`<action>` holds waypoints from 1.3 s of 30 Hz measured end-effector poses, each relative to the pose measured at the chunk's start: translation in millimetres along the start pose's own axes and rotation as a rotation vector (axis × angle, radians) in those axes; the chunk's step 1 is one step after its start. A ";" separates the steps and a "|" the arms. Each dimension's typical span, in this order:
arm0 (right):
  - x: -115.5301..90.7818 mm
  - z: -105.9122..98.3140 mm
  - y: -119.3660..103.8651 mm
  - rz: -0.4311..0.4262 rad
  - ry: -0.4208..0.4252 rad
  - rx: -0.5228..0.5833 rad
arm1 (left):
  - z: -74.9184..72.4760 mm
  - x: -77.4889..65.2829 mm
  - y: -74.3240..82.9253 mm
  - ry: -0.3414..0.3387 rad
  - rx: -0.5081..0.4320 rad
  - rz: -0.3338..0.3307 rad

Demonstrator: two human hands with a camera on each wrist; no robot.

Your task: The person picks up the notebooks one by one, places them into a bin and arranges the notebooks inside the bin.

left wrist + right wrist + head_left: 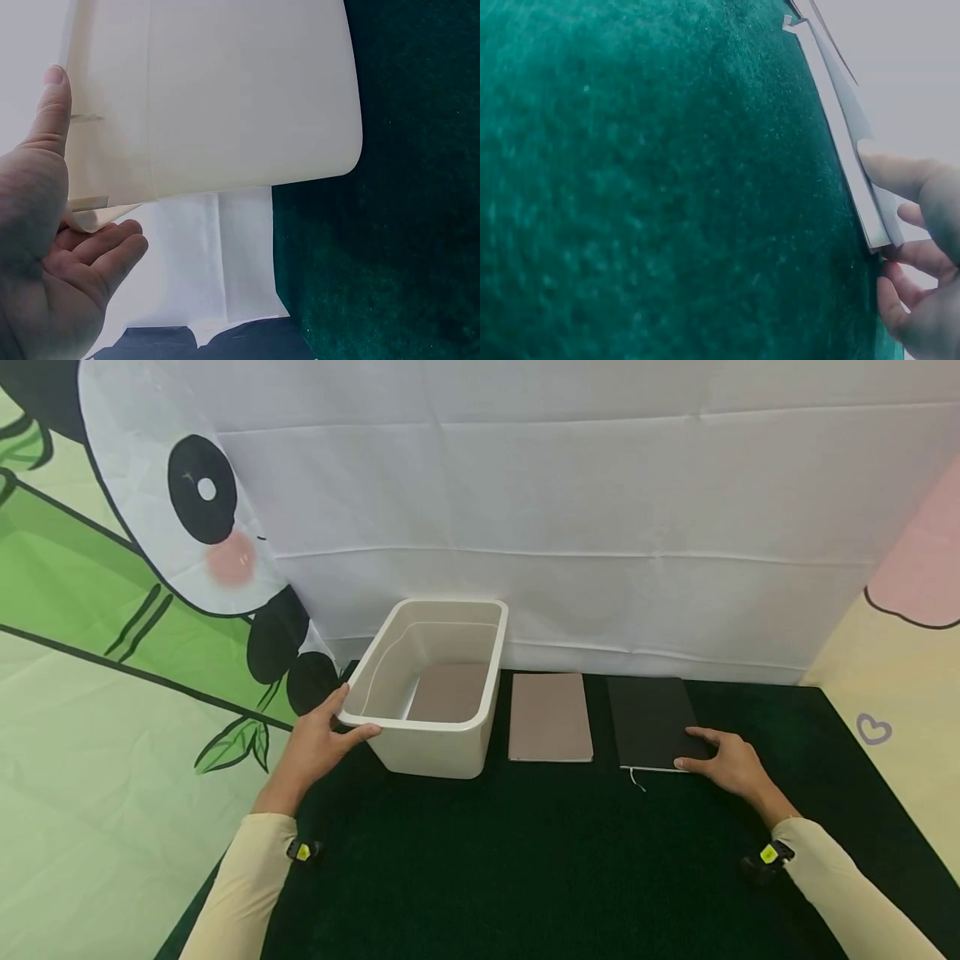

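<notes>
A cream plastic bin point(431, 752) stands on the dark green cloth, with a flat pinkish-brown thing point(448, 692) inside. My left hand point(315, 745) holds the bin's near left corner; in the left wrist view the thumb point(52, 112) lies along the rim and the fingers bend round the side. At the right, a black notebook point(651, 720) with a white ribbon lies flat. My right hand point(726, 767) grips its near right corner, thumb point(892, 166) on the cover, fingers at the side edge. Between bin and black notebook lies a pinkish-brown notebook point(550, 718).
The green cloth point(525, 860) covers the table and stretches toward me. Behind the table hangs a white sheet point(570, 527) with a printed cartoon panda point(172, 493) at the left. A pale yellow printed part point(900, 693) borders the right side.
</notes>
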State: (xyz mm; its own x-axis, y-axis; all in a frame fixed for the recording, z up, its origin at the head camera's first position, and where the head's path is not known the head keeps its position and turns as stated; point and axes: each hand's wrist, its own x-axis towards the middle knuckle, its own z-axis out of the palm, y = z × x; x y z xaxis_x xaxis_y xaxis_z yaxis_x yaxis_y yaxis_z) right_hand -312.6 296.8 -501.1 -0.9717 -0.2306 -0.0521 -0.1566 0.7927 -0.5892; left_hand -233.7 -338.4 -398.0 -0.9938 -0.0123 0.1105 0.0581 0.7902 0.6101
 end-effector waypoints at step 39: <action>5.5 -19.0 -18.6 0.141 -0.115 0.316 | 2.0 0.1 -0.8 0.004 0.007 0.006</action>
State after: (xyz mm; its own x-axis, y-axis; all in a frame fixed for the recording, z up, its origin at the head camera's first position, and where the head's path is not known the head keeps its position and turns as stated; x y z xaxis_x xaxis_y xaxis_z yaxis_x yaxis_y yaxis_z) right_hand -318.5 291.6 -475.1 -0.9507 -0.2075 -0.2306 0.0579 0.6116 -0.7891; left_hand -234.1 -337.8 -400.1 -0.9930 -0.0100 0.1178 0.0637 0.7942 0.6042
